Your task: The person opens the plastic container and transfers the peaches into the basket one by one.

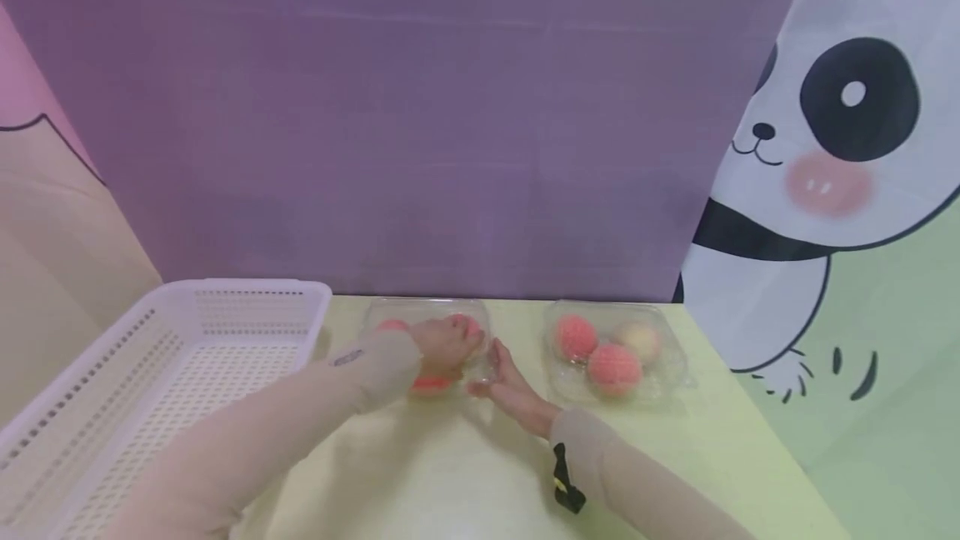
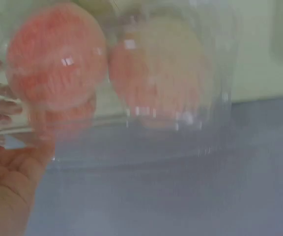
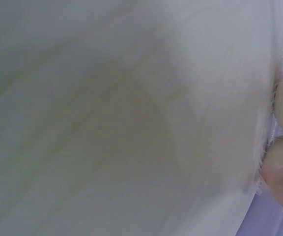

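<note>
On the left, a clear plastic clamshell box holds several fuzzy pink peaches, shown closer in the left wrist view as pink and cream peaches behind shiny plastic. Reaching across its top, my left hand touches the box near the right rim; its fingertips are largely hidden. My right hand stands at the box's right front corner, fingers extended and thumb apart. A second clear clamshell box to the right contains two pink peaches and a cream one.
A white perforated plastic basket stands on the left of the pale yellow table. Behind the table rises a purple backdrop, with a panda print on the right. The right sleeve carries a black bow.
</note>
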The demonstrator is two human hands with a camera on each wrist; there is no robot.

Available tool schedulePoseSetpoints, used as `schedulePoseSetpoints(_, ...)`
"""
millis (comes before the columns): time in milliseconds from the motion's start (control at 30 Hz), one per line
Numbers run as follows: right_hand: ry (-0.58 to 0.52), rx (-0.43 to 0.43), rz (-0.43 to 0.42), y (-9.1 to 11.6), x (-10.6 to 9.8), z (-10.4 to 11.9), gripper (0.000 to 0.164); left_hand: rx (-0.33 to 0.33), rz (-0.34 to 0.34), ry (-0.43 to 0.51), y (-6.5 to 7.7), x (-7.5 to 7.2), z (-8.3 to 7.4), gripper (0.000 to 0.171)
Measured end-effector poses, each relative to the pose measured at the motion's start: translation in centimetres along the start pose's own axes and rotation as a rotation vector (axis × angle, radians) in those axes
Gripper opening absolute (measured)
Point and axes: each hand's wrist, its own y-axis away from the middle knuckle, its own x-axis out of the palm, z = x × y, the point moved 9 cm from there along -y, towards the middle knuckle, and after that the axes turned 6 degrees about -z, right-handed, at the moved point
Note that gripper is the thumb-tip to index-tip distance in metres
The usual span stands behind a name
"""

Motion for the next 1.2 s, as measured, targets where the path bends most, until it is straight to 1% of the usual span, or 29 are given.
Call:
schedulePoseSetpoints(33, -0.006, 0.003, -0.008, 0.0, 0.0, 0.0, 0.098, 0.048, -0.024, -0.104, -0.5, 0.3, -0.3, 0.047)
schedulePoseSetpoints(67, -0.013, 0.005, -0.013, 0.0, 0.0, 0.0, 0.098, 0.043, -0.025, -0.081, -0.4, 0.5, -0.1, 0.053)
schedulePoseSetpoints(100, -0.020, 0.010, -0.013, 0.0, 0.0, -0.1, 0.098, 0.028, -0.034, -0.027, -0.3, 0.5, 0.1, 0.057)
schedulePoseSetpoints(133, -0.026, 0.009, -0.012, 0.0, 0.0, -0.1, 0.097, 0.031, -0.048, 0.009, -0.1, 0.5, 0.3, 0.059)
schedulePoseSetpoints(200, -0.038, 0.009, -0.002, 0.0, 0.2, -0.2, 0.097, 0.018, -0.053, 0.086, 0.6, 0.5, 0.9, 0.062)
schedulePoseSetpoints(233, -0.046, 0.009, 0.003, -0.1, 0.3, -0.2, 0.097, 0.011, -0.059, 0.105, 0.9, 0.5, 1.2, 0.064)
schedulePoseSetpoints(300, -0.056, 0.001, 0.013, -0.2, 0.4, -0.2, 0.096, -0.034, -0.037, 0.171, 1.9, 0.6, 2.2, 0.065)
schedulePoseSetpoints(367, -0.062, -0.002, 0.010, -0.3, 0.4, -0.2, 0.096, -0.103, -0.011, 0.217, 2.9, 0.9, 3.3, 0.068)
schedulePoseSetpoints(400, -0.062, -0.006, 0.004, -0.3, 0.4, -0.1, 0.096, -0.139, -0.005, 0.230, 3.5, 1.0, 3.9, 0.067)
schedulePoseSetpoints(467, -0.065, -0.006, -0.012, -0.3, 0.4, -0.1, 0.097, -0.231, 0.020, 0.252, 4.7, 1.2, 5.2, 0.068)
schedulePoseSetpoints(533, -0.074, -0.006, -0.024, -0.4, 0.4, 0.0, 0.097, -0.296, 0.029, 0.249, 5.8, 1.6, 6.3, 0.069)
schedulePoseSetpoints(600, -0.093, -0.013, -0.028, -0.4, 0.4, 0.1, 0.097, -0.339, 0.023, 0.246, 6.6, 1.8, 7.2, 0.067)
schedulePoseSetpoints(667, -0.108, -0.017, -0.022, -0.6, 0.6, 0.2, 0.097, -0.360, 0.019, 0.273, 7.1, 1.9, 7.7, 0.067)
schedulePoseSetpoints(800, -0.117, -0.023, -0.006, -0.5, 0.7, 0.4, 0.096, -0.387, 0.018, 0.343, 7.7, 1.7, 8.3, 0.068)
schedulePoseSetpoints(900, -0.106, -0.025, 0.008, -0.3, 0.8, 0.5, 0.095, -0.384, 0.006, 0.358, 7.9, 1.3, 8.4, 0.067)
schedulePoseSetpoints(1100, -0.086, -0.023, 0.027, -0.1, 0.5, 0.3, 0.094, -0.332, -0.019, 0.373, 8.0, 0.5, 8.1, 0.068)
schedulePoseSetpoints(1200, -0.082, -0.021, 0.029, 0.0, 0.4, 0.1, 0.094, -0.301, -0.055, 0.378, 7.8, -0.4, 8.8, 0.063)
